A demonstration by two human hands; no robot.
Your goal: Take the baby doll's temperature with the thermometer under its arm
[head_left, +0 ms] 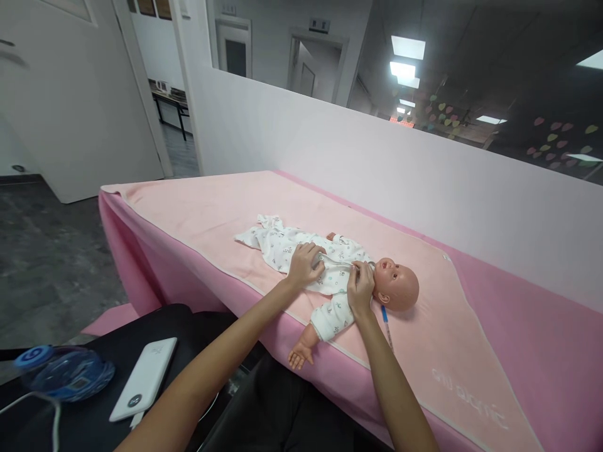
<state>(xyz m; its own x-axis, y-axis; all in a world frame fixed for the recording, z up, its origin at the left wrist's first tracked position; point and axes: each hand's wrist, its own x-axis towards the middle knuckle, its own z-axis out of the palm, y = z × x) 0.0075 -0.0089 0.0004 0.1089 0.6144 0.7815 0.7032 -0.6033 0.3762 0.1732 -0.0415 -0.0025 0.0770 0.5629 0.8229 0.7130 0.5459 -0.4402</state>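
Observation:
A baby doll (398,285) lies on its back, head to the right, dressed in a white patterned romper (282,248). My left hand (305,265) rests on the romper's middle, its fingers curled at the edge of the front opening and its thumb bent below them. Near the neckline, the fingers of my right hand (360,285) pinch the romper's front edge. Between both hands, the edge runs as a raised fold. The doll's near arm (306,345) sticks out toward me over the table edge. A thin blue-ended stick (385,315) lies beside my right wrist.
A peach cloth (198,220) covers the pink-draped table (532,276), which stands against a white wall with a window above. At lower left, a white power bank (144,376) with a cable and a blue-capped bottle (66,371) lie on a black seat (179,326).

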